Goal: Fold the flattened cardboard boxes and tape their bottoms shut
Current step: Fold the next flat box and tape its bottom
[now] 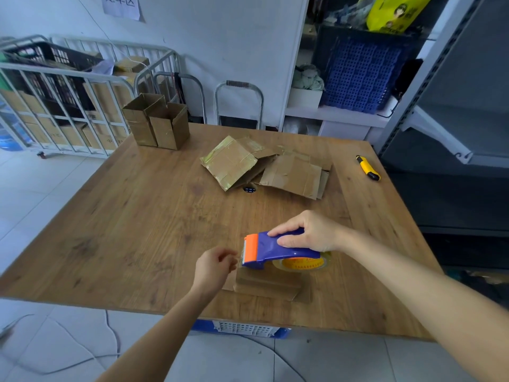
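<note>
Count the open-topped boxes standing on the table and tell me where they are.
2. The left box stands at the far left corner of the table; the right box stands right beside it. More could be hidden behind them.

Only bare parts of the person are shown. The left hand [213, 267] and the right hand [311, 234] are uncovered, and the fingers [286, 228] are seen slender and bare. Back from the fingers, both wrists are left bare as well. The left forearm [170, 326] and the right forearm [413, 285] are shown bare as far as the picture's lower and right edges.
</note>
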Motion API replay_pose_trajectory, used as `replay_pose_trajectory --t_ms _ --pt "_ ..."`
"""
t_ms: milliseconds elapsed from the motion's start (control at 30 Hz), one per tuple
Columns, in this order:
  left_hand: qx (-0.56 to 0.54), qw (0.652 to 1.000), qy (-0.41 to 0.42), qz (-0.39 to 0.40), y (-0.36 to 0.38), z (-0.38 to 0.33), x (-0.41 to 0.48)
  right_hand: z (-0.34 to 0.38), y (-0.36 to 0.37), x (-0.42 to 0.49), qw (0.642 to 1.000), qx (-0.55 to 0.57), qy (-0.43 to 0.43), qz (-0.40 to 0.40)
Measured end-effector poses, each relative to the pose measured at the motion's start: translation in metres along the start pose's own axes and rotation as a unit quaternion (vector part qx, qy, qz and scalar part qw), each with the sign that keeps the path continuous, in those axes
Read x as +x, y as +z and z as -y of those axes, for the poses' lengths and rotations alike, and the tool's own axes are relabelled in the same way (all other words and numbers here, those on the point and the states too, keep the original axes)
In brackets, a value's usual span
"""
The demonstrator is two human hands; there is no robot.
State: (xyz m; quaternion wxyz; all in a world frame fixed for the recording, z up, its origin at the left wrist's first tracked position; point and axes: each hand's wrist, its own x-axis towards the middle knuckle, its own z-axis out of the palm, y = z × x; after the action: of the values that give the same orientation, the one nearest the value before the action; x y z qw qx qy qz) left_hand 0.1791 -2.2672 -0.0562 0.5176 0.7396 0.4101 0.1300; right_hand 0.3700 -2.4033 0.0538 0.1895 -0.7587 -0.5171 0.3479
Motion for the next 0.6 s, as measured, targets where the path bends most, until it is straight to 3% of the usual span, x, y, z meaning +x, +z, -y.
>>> replay_pose_trajectory --t_ms 67,167,267,600 --pt "-0.022 0.998 0.019 0.055 -0.003 -0.001 -0.003 0.000 0.000 0.000 1.000 -0.002 -0.001 -0.001" --pt "-0.076 0.981 -0.018 0.179 -0.006 0.006 -0.011 0.002 -0.001 0.001 1.000 -0.006 -0.003 0.002" --pt "0.074 0.961 0.019 0.265 -0.008 0.008 -0.019 0.004 -0.001 0.003 1.000 -0.014 -0.006 0.010" --pt "0.232 0.938 0.135 0.221 -0.005 -0.032 0.000 0.009 -0.006 -0.007 0.999 -0.032 0.002 0.017"
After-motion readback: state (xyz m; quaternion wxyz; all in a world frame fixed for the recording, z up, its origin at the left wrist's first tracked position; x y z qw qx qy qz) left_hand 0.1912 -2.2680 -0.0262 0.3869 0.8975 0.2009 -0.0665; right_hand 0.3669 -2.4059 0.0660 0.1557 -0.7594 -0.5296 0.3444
